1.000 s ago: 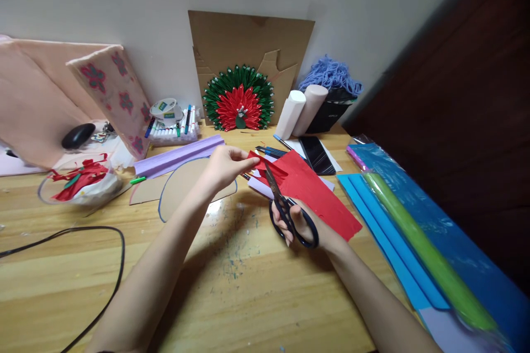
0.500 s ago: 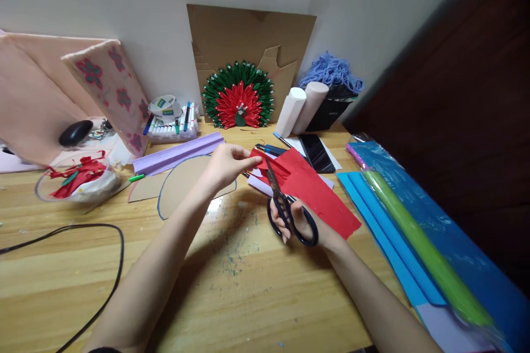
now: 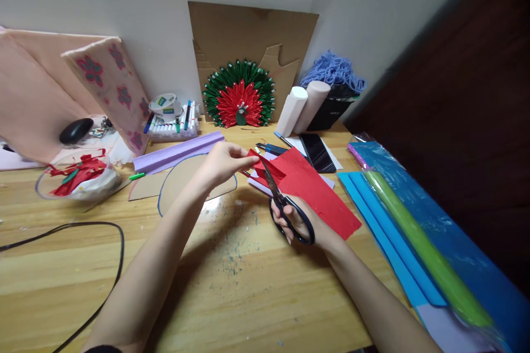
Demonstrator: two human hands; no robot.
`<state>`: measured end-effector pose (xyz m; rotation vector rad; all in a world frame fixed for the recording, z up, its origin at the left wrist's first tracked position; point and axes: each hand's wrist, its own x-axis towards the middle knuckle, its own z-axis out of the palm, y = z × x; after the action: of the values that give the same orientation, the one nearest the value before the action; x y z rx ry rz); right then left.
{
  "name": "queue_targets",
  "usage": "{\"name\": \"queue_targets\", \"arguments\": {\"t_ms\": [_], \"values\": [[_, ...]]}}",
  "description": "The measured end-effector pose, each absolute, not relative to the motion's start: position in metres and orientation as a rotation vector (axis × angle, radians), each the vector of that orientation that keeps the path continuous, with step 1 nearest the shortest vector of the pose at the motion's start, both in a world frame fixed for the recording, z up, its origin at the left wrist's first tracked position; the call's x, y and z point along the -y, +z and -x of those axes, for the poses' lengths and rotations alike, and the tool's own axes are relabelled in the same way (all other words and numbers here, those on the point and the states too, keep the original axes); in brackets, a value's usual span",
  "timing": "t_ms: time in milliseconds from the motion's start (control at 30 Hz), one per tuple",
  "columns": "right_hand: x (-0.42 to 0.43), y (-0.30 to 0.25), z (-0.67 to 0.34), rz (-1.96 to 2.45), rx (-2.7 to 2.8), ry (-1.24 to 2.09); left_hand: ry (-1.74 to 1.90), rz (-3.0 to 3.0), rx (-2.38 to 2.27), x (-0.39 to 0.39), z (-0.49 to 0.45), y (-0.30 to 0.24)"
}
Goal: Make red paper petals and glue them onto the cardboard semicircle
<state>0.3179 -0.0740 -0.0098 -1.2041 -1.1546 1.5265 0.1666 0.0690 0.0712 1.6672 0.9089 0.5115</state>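
Observation:
My left hand (image 3: pixel 230 162) pinches a small folded piece of red paper (image 3: pixel 274 170) between thumb and fingers. In my right hand (image 3: pixel 298 219) is a pair of black-handled scissors (image 3: pixel 275 187), fingers through the loops. The blades reach up to the red piece near my left fingertips and look closed or nearly so. Beneath them lies a larger red sheet (image 3: pixel 323 195), partly over a lilac sheet and some pens. Where the small piece ends against the sheet behind is hard to make out.
Cardboard shapes (image 3: pixel 186 176) and folded purple paper (image 3: pixel 178 152) lie left. A bowl of red scraps (image 3: pixel 78 176) and a black cable (image 3: pixel 122 253) are farther left. A phone (image 3: pixel 317 152) lies behind; blue and green rolls (image 3: pixel 422 242) line the right. A red-green peacock craft (image 3: pixel 239 94) leans on cardboard.
The scissor handles have come together and the blades have closed across the red piece. My left hand has shifted slightly left.

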Motion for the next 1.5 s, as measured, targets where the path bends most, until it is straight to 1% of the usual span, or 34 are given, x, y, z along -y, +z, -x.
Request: {"name": "queue_targets", "arguments": {"t_ms": [100,300,433,567,733,900,1033,1300,1500], "values": [[0.075,-0.009,-0.319,1.218,1.207,1.49,0.484,-1.688,-0.896,-0.07,-0.164,0.073],[0.077,-0.003,-0.314,1.173,1.23,1.548,0.354,-1.826,-0.902,-0.071,-0.161,0.072],[0.077,-0.004,-0.311,1.195,1.24,1.524,0.298,-1.888,-0.903,-0.073,-0.159,0.069],[0.076,-0.007,-0.31,1.228,1.239,1.499,0.265,-1.913,-0.903,-0.076,-0.156,0.068],[0.076,-0.009,-0.31,1.2,1.167,1.562,0.204,-1.865,-0.868,-0.081,-0.153,0.067],[0.075,-0.008,-0.309,1.248,1.146,1.528,0.254,-1.758,-0.819,-0.082,-0.154,0.063],[0.073,-0.007,-0.308,1.264,1.103,1.498,0.297,-1.646,-0.865,-0.075,-0.161,0.062],[0.069,0.004,-0.304,1.326,0.91,1.559,0.328,-1.444,-0.84,-0.072,-0.168,0.062],[0.074,-0.001,-0.305,1.255,1.064,1.5,0.343,-1.438,-0.829,-0.068,-0.171,0.063]]}}
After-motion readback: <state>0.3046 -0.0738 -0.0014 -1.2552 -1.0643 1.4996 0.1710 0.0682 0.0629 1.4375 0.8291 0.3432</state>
